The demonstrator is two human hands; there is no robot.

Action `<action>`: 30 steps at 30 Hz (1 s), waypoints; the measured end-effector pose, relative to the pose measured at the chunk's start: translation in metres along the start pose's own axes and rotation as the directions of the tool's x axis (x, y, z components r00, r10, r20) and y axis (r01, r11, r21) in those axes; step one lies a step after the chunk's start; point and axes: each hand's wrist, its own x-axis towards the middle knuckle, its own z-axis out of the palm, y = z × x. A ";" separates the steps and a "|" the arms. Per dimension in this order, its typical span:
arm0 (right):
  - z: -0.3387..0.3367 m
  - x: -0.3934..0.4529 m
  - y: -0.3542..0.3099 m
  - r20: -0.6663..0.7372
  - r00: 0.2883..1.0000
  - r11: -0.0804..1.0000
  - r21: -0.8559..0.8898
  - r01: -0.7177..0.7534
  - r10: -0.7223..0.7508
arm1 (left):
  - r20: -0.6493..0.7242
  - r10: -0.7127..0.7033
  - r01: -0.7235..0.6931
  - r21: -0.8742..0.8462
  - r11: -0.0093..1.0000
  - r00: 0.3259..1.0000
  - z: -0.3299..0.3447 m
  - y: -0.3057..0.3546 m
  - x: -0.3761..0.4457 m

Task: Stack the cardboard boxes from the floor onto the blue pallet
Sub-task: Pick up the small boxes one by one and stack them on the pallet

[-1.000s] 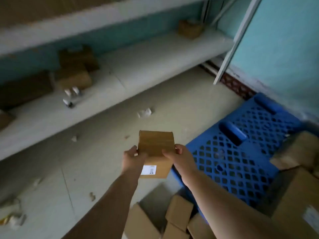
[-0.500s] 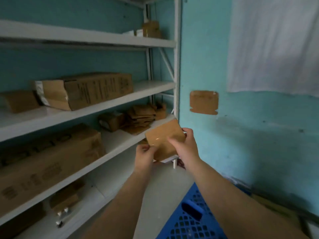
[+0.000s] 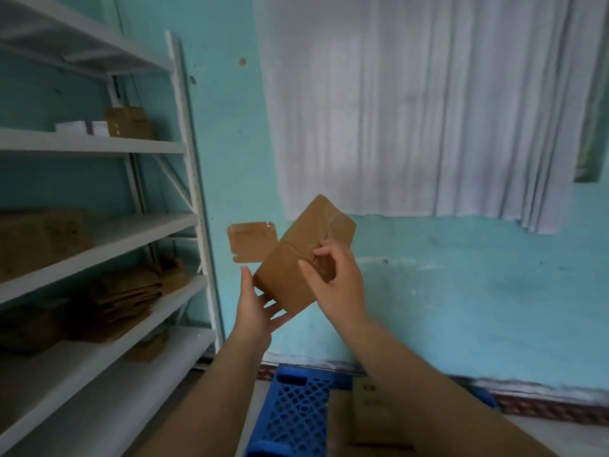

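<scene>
We stand in a room with turquoise walls (image 3: 445,291), facing a white curtain (image 3: 412,103) that hangs over the upper part of the far wall. A flat piece of brown cardboard (image 3: 252,241) is stuck on the wall below and left of the curtain. To our left runs a white metal shelf rack (image 3: 194,179) with several levels.

On the upper shelf sits a small brown box (image 3: 127,122) beside some white items; the middle shelf carries a long, blurred carton (image 3: 39,239), and the shelf below it holds a stack of folded cardboard (image 3: 128,291). A smaller brown piece (image 3: 148,347) lies on the lowest shelf.

At the bottom of our view lies the blue pallet (image 3: 296,410), its lattice top partly showing. A cardboard carton (image 3: 369,410) rests on it at the right, partly hidden behind our right forearm.

We hold a small cardboard box (image 3: 296,258) up in the air in front of the wall, tilted on a corner, well above the pallet. Our left hand (image 3: 255,311) cradles its lower left edge, fingers underneath and thumb up along the side. Our right hand (image 3: 336,282) grips its right side with curled fingers on the front face
</scene>
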 end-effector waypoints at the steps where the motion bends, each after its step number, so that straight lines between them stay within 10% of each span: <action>1: -0.012 -0.002 0.001 -0.023 1.000 0.999 -0.036 -0.002 0.001 | 0.037 -0.051 0.051 -0.008 0.999 0.998 0.008 -0.007 -0.001; 7: -0.069 -0.034 0.009 -0.191 0.966 0.967 -0.151 -0.204 0.174 | 0.234 -0.301 0.307 0.012 0.952 0.924 0.044 -0.065 -0.022; 12: -0.107 -0.053 0.029 -0.169 0.771 0.783 0.255 -0.567 0.614 | 0.308 -0.403 0.414 0.032 0.910 0.862 0.066 -0.096 -0.040; 20: -0.154 -0.063 0.115 -0.071 0.713 0.689 0.340 -0.640 0.697 | 0.149 -0.099 0.018 0.470 0.883 0.984 0.111 -0.159 -0.003; 30: -0.201 -0.077 0.252 0.075 0.549 0.517 0.248 -0.819 0.833 | 0.159 -0.331 0.165 0.624 0.764 0.930 0.155 -0.271 0.058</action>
